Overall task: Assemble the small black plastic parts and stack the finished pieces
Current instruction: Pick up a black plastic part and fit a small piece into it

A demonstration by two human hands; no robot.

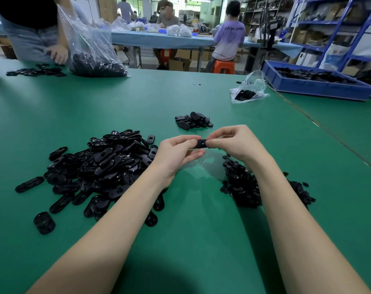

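Note:
Above the middle of the green table (180, 96), my left hand (176, 151) and my right hand (233, 143) meet on one small black plastic part (202, 143). Both pinch it by its ends with thumb and fingertips, so most of it is hidden. A big heap of black oval plates (99, 166) lies to the left of my left forearm. A heap of small round black pieces (243, 183) sits by my right forearm, partly covered by it. A small pile of finished black pieces (193, 120) lies just beyond my hands.
A clear bag of black parts (95, 58) stands at the far left, where another person's hand (58, 53) works over loose plates (36, 71). A small plastic bag (249, 91) and a blue crate of parts (316, 81) sit at the far right. People sit at a blue table behind.

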